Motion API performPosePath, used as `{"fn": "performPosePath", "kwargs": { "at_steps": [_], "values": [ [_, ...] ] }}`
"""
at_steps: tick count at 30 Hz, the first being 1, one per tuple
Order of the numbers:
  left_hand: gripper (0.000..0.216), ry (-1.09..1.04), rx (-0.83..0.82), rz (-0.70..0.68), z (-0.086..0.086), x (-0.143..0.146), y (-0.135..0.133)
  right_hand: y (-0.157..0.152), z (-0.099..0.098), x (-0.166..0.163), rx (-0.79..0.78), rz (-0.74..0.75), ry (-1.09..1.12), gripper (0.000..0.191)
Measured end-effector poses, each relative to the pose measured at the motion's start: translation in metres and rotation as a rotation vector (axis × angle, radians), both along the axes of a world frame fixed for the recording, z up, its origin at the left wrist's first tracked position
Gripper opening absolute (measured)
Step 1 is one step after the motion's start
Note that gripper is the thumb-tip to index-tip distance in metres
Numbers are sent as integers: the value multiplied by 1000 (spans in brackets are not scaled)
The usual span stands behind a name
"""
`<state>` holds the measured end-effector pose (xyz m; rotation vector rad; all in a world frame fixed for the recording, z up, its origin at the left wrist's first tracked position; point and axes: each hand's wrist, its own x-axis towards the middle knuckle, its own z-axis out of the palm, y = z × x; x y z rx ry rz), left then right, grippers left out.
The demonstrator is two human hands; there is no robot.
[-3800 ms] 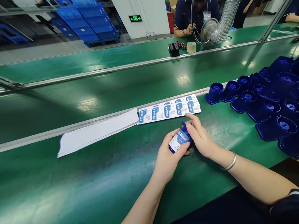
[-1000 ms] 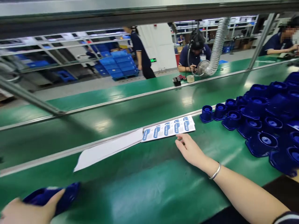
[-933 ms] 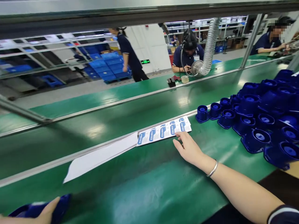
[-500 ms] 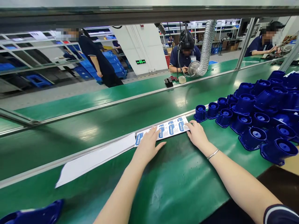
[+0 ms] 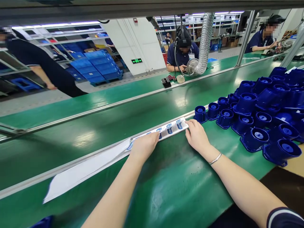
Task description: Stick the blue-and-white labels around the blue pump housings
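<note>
A strip of blue-and-white labels (image 5: 171,128) lies along the metal rail (image 5: 99,152) of the green belt. My left hand (image 5: 143,146) rests on the strip's left part with its fingers bent down over it, hiding several labels. My right hand (image 5: 197,136), a silver bangle on its wrist, has curled fingertips on the strip's right end. A long white backing strip (image 5: 85,169) runs on to the left from under my left hand.
Several blue plastic housings (image 5: 258,110) are piled at the right, the nearest just beyond my right hand. Another blue part (image 5: 42,222) sits at the bottom left edge. Across the far belt a seated person works beside a silver duct (image 5: 204,44). Another person stands at the far left.
My left hand set the labelled blue part down at the left and came back onto the label strip. Both hands now sit on the strip, close against the rail.
</note>
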<state>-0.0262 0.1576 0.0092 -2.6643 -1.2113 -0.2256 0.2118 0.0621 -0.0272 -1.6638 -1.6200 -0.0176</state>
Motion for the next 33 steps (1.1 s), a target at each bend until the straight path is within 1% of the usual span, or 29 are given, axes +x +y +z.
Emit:
{"fn": "performPosePath", "kwargs": {
  "at_steps": [2, 3, 4, 5, 6, 7, 8, 9, 10, 11, 12, 13, 14, 15, 16, 18, 19, 21, 23, 24, 25, 26, 28, 29, 30, 31, 33],
  "values": [
    [42, -19, 98, 42, 7, -4, -21, -2, 9, 3, 103, -37, 43, 37],
    [39, -30, 154, 21, 8, -6, -34, -4, 14, 5, 180, -51, 76, 36],
    [34, -40, 216, -37, 8, -7, -48, -6, 19, 8, 266, -59, 116, 35],
    [29, -47, 272, -125, 6, -8, -63, -7, 24, 11, 349, -59, 155, 33],
    [27, -50, 314, -234, 2, -8, -79, -9, 29, 14, 414, -49, 185, 30],
    [25, -46, 329, -333, -4, -7, -95, -11, 32, 17, 444, -31, 201, 27],
    [24, -37, 311, -407, -11, -5, -109, -13, 35, 18, 430, -3, 194, 25],
    [22, -27, 274, -433, -17, -2, -122, -15, 37, 19, 378, 38, 171, 22],
    [18, -24, 222, -431, -23, 0, -131, -17, 37, 18, 291, 98, 136, 20],
    [17, -33, 152, -397, -28, 2, -138, -19, 36, 16, 170, 180, 90, 19],
    [26, -52, 73, -335, -30, 1, -141, -22, 34, 13, 23, 277, 33, 21],
    [43, -79, -19, -255, -31, -1, -141, -24, 31, 9, -130, 372, -31, 26],
    [62, -104, -118, -157, -30, -4, -139, -27, 28, 4, -267, 452, -96, 36],
    [77, -120, -218, -41, -28, -10, -135, -30, 25, -1, -373, 508, -154, 47],
    [89, -125, -305, 75, -26, -16, -131, -33, 22, -6, -443, 538, -201, 59],
    [100, -115, -442, 249, -22, -28, -124, -38, 17, -15, -496, 542, -260, 75],
    [102, -111, -483, 297, -21, -32, -122, -40, 15, -18, -504, 541, -275, 78],
    [106, -117, -518, 320, -20, -38, -122, -42, 13, -22, -523, 550, -302, 79],
    [107, -130, -527, 296, -21, -38, -123, -43, 12, -23, -533, 563, -315, 76],
    [105, -138, -533, 277, -20, -38, -125, -43, 12, -23, -535, 568, -317, 75],
    [97, -144, -538, 251, -20, -38, -126, -43, 12, -22, -537, 569, -318, 74],
    [84, -151, -542, 221, -18, -37, -127, -43, 12, -22, -539, 568, -316, 75],
    [47, -164, -539, 165, -14, -38, -130, -44, 15, -23, -517, 574, -327, 79],
    [30, -171, -539, 146, -12, -38, -131, -44, 17, -23, -496, 586, -341, 75],
    [20, -185, -521, 132, -9, -40, -133, -44, 20, -24, -471, 606, -359, 65],
    [19, -206, -474, 110, -6, -41, -136, -44, 24, -25, -449, 628, -379, 51],
    [25, -265, -288, 32, -1, -46, -144, -46, 34, -25, -417, 658, -409, 22]
  ]
}}
